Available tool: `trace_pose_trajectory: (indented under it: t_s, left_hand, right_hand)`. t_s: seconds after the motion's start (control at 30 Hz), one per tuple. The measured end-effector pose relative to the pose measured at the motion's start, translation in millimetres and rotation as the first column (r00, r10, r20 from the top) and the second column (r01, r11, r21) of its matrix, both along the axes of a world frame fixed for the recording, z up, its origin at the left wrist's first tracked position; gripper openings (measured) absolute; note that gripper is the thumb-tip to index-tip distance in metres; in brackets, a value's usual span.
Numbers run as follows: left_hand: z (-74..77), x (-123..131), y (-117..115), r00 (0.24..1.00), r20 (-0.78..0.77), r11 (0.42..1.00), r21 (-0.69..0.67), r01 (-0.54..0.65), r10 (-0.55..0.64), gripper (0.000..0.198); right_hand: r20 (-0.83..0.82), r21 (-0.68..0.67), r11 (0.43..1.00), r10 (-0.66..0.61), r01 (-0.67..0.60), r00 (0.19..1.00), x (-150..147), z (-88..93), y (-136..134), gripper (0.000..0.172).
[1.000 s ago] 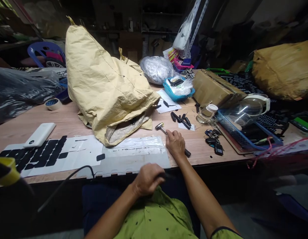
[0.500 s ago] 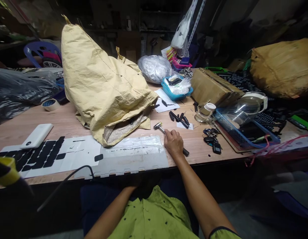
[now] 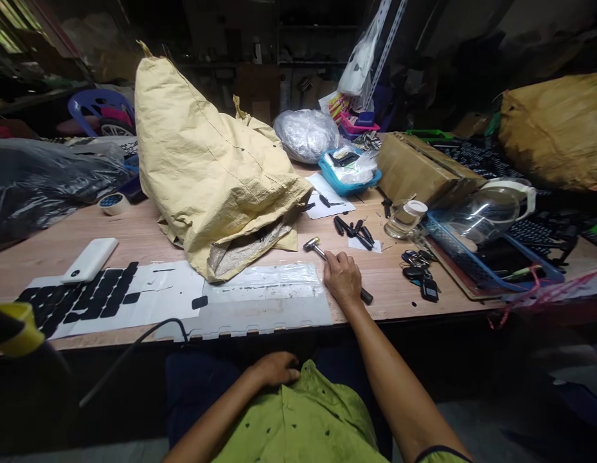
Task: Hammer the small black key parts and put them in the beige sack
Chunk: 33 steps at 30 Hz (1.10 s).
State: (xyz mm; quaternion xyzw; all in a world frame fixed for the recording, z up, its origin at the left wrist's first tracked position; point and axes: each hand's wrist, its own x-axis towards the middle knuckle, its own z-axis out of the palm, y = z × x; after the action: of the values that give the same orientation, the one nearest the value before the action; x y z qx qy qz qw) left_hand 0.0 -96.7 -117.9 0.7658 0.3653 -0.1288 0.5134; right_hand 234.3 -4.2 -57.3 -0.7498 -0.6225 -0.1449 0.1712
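One hammer [image 3: 319, 251] in the right hand [image 3: 343, 278], one jar [image 3: 405, 220] beyond

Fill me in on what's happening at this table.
A person in a green shirt has the right hand closed around the handle of a small hammer at the worktable. The left hand is down by the shirt front, below the table edge; whether it holds anything is hard to tell. Small black pieces lie beyond the right hand, keys lie to its right, and a big tan sack sits farther left.
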Motion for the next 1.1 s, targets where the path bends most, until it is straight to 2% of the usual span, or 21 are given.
trace_pose_trajectory:
  t_s: [0.1,0.17,0.27,0.33,0.37,0.4,0.43,0.47,0.5,0.53,0.57,0.63,0.73,0.9,1.0,1.03,1.1]
  left_hand:
    - [45.0,4.3,4.3,0.978,0.139,0.986,-0.038,0.162,-0.156,0.038]
    - [76.6,7.6,16.9,0.944,0.306,0.985,-0.078,0.151,-0.12,0.038]
    - [110.0,9.8,53.2,0.879,0.471,0.989,-0.146,-0.005,0.074,0.039]
    - [119.3,10.9,87.5,0.826,0.498,0.964,-0.15,-0.218,0.264,0.041]
    - [120.9,12.1,106.4,0.783,0.502,0.925,-0.109,-0.363,0.367,0.04]
    - [121.2,13.7,125.6,0.726,0.511,0.854,-0.03,-0.52,0.46,0.037]
    - [120.8,15.9,144.3,0.665,0.524,0.747,0.077,-0.66,0.533,0.033]
    - [120.1,18.3,161.7,0.618,0.525,0.623,0.196,-0.757,0.586,0.03]
    - [119.6,20.9,177.2,0.589,0.511,0.502,0.315,-0.806,0.626,0.028]
    - [119.3,23.5,190.2,0.575,0.485,0.4,0.422,-0.814,0.659,0.027]
    - [119.4,25.9,200.5,0.571,0.447,0.328,0.511,-0.795,0.689,0.026]
    - [120.3,30.5,213.9,0.565,0.368,0.257,0.62,-0.741,0.739,0.025]
    - [123.6,36.5,222.4,0.53,0.293,0.232,0.661,-0.714,0.796,0.027]
    - [131.1,38.2,220.6,0.504,0.253,0.253,0.634,-0.731,0.826,0.021]
    - [130.2,26.6,198.3,0.589,0.326,0.277,0.651,-0.707,0.739,0.019]
    - [128.0,20.7,186.8,0.641,0.35,0.307,0.659,-0.687,0.683,0.018]
    - [121.0,8.2,161.1,0.751,0.371,0.413,0.661,-0.627,0.546,0.015]
  right_hand:
    - [0.008,0.007,1.0,0.004,-0.004,1.0,1.7,0.1,-0.8,0.032]
    - [0.013,0.009,1.0,0.004,-0.004,1.0,2.1,0.8,-1.1,0.032]
    - [0.017,0.0,1.0,0.004,-0.004,1.0,1.2,2.2,-0.8,0.032]
    - [0.02,-0.01,1.0,0.0,0.0,1.0,0.0,2.8,-0.1,0.032]
    - [0.02,-0.013,1.0,-0.003,0.003,1.0,-0.6,2.9,0.4,0.032]
    - [0.021,-0.016,1.0,-0.005,0.006,1.0,-1.1,2.8,0.9,0.032]
    - [0.02,-0.018,1.0,-0.008,0.008,1.0,-1.6,2.7,1.3,0.032]
    - [0.019,-0.021,1.0,-0.01,0.01,1.0,-2.0,2.4,1.7,0.032]
    - [0.019,-0.023,1.0,-0.012,0.012,1.0,-2.4,2.0,1.9,0.032]
    - [0.019,-0.026,1.0,-0.012,0.013,1.0,-2.7,1.6,2.1,0.032]
    - [0.02,-0.028,1.0,-0.013,0.014,1.0,-3.1,1.2,2.2,0.032]
    - [0.021,-0.031,0.999,-0.012,0.013,1.0,-3.7,0.7,2.1,0.032]
    - [0.017,-0.035,0.999,-0.006,0.006,1.0,-4.4,1.2,1.4,0.033]
    - [0.001,-0.032,0.999,0.001,-0.001,1.0,-4.4,3.8,0.0,0.033]
    - [-0.007,-0.032,0.999,-0.001,0.001,1.0,-4.8,4.5,-0.3,0.033]
    - [-0.008,-0.032,1.0,-0.003,0.002,1.0,-5.0,4.6,-0.4,0.033]
    - [-0.008,-0.029,1.0,-0.004,0.003,1.0,-5.1,5.0,-0.5,0.033]
